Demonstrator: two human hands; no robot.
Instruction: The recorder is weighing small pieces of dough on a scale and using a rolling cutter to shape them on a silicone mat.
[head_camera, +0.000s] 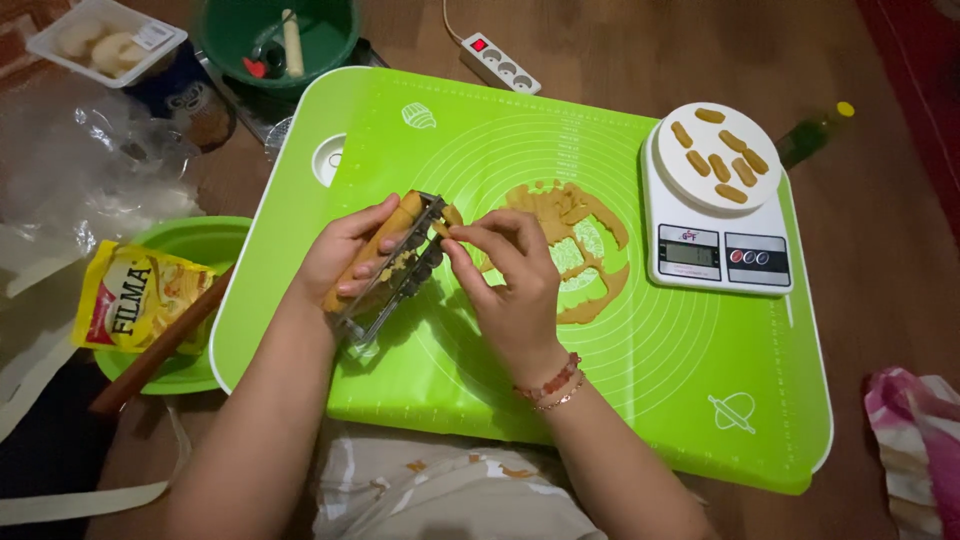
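Left hand (345, 255) clamps metal cutter (395, 275) packed with dough, tilted over green mat (640, 370). Right hand (505, 275) fingertips pinched on dough piece (447, 222) at cutter's top. Best: pull gently, steady cutter, avoid squashing.

A white kitchen scale (718, 255) sat at the right of your green mat (640, 370), with seven small dough sticks (720, 152) lying on its round plate. Beyond the mat you had a white power strip (498, 62) and a dark green bowl (276, 35) with utensils in it. At your left, a yellow packet (135, 296) rested on a light green plate (200, 245), a wooden rolling pin (160, 345) leaning across it. A small bottle (815, 135) lay just right of the scale.
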